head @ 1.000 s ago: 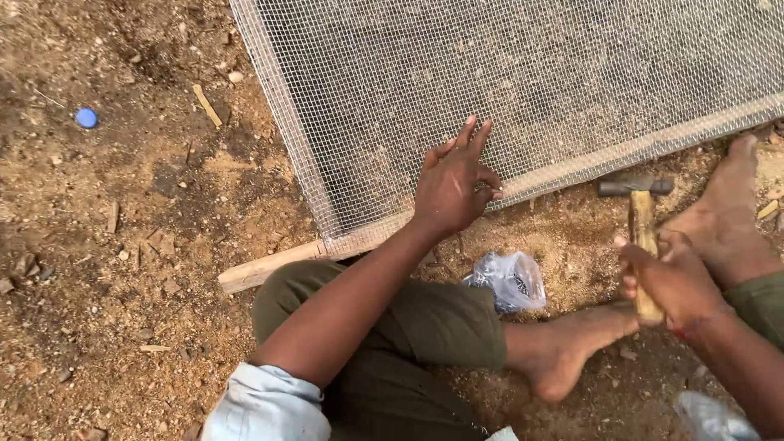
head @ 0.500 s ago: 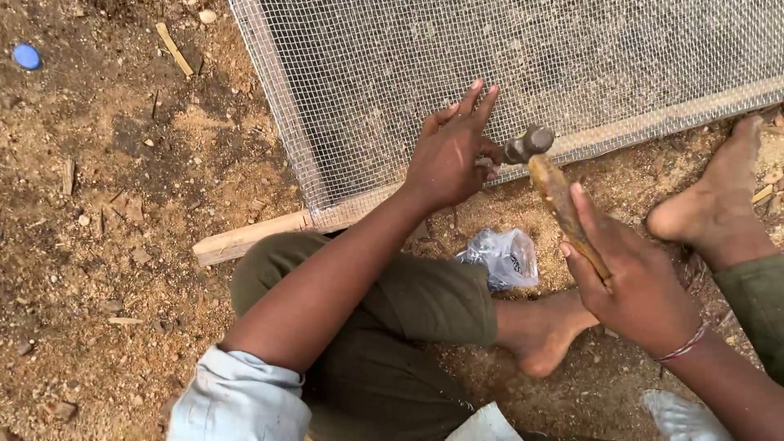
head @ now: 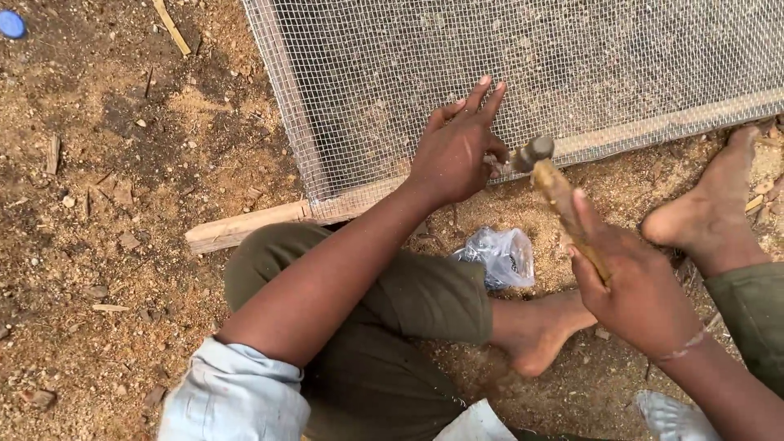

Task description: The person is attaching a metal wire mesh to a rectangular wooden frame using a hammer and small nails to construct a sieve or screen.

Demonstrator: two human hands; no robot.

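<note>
On the bare, sawdust-strewn ground lies a wooden frame (head: 245, 227) with wire mesh (head: 523, 73) stretched over it, and the work in hand is fixing that mesh to the near rail. As a judgement, the job is partly done: the mesh lies flat across the frame and reaches the near-left corner, where it looks already held down, but any fasteners are too small to make out, and the stretch of rail running to the far right cannot be judged either way. At the near edge the left hand (head: 453, 155) rests on the mesh with its fingers partly spread, the thumb and forefinger pinched together on something tiny at the rail, probably a nail or staple, though it cannot be made out. Just to the right, the right hand (head: 633, 282) is closed firmly around the wooden handle of a hammer (head: 555, 184), whose metal head sits right beside the pinching fingertips, touching or nearly so. Nearer the person, between the bent legs and bare feet, a small clear plastic bag (head: 500, 257) lies on the sawdust.
</note>
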